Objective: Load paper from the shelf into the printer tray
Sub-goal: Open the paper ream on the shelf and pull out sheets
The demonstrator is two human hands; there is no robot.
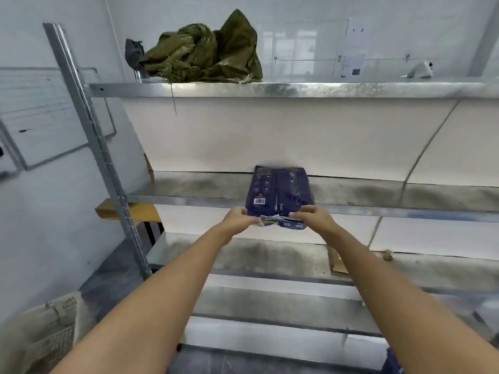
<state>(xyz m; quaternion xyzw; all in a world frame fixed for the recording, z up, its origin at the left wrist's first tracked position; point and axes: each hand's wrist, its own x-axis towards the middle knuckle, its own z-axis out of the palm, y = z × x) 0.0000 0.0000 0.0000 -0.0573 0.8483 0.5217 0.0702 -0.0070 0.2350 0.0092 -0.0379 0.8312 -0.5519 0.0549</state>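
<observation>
A dark blue wrapped ream of paper (279, 190) lies on the middle metal shelf (189, 188), its near end sticking out over the shelf's front edge. My left hand (239, 218) grips the near left corner of the pack. My right hand (313, 217) grips the near right corner. The wrapper at the near end looks torn, with white showing between my hands. No printer or tray is in view.
An olive green woven sack (205, 52) lies on the top shelf (297, 89). A metal upright (89, 125) stands at the left. A lower shelf (256, 257) holds a cardboard scrap (337, 261). A pale plastic basket (51, 336) sits on the floor at bottom left.
</observation>
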